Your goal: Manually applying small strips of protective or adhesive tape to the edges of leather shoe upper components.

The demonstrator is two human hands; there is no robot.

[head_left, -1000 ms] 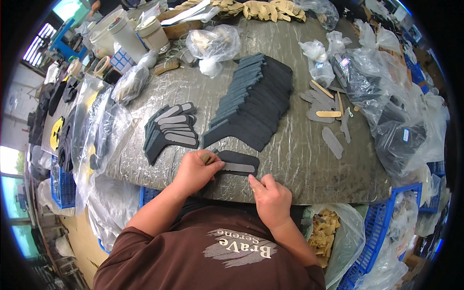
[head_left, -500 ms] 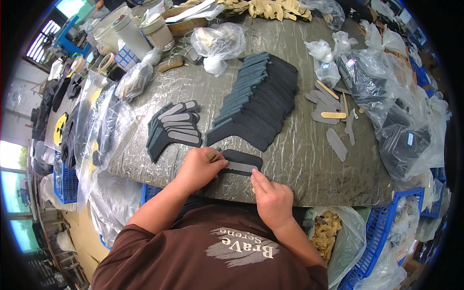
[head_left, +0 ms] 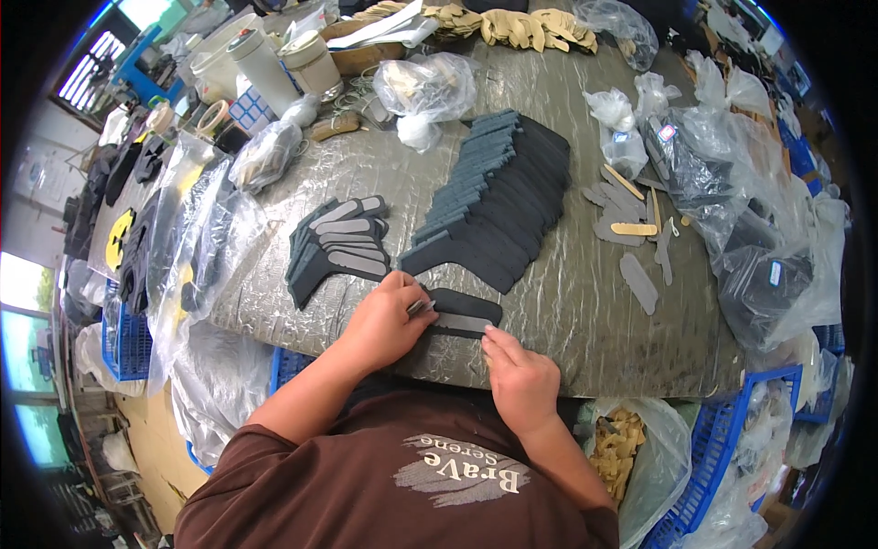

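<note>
A black flat piece with rounded corners lies near the table's front edge, and a narrow grey strip runs along its near side. My left hand is closed at the strip's left end. A small slim object pokes out between its fingers; its kind is unclear. At the strip's right end, my right hand pinches the corner with thumb and fingers. Beyond my left hand is a small fanned pile of black pieces with grey strips. A long overlapping stack of black pieces stretches away beyond the work.
Loose grey strips and flat wooden sticks lie to the right, beside plastic bags of dark pieces. Tubs and a knotted plastic bag stand at the back. A blue crate is below the right edge.
The view has shifted slightly, so the scene sits a little lower and to the right. Both hands stay at the strip's ends; the slim object in my left hand shows at a different angle.
</note>
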